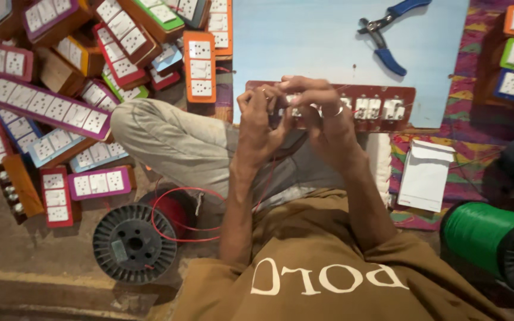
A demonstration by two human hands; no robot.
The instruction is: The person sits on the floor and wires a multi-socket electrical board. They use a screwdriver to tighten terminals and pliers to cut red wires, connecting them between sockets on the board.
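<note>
A red switch panel [382,107] is pinched by both hands' fingers [304,98] (pliers [385,35] at one o'clock); wiring looks unfinished.

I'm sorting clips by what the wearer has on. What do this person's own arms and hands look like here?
Both forearms are bare, with no gloves or watch showing. The right hand wears a thin silver-coloured ring on one finger; the left hand seems to have a small ring too, though it is hard to make out. Short sleeves of a brown t-shirt with pale lettering across the chest end above the elbows.
</note>
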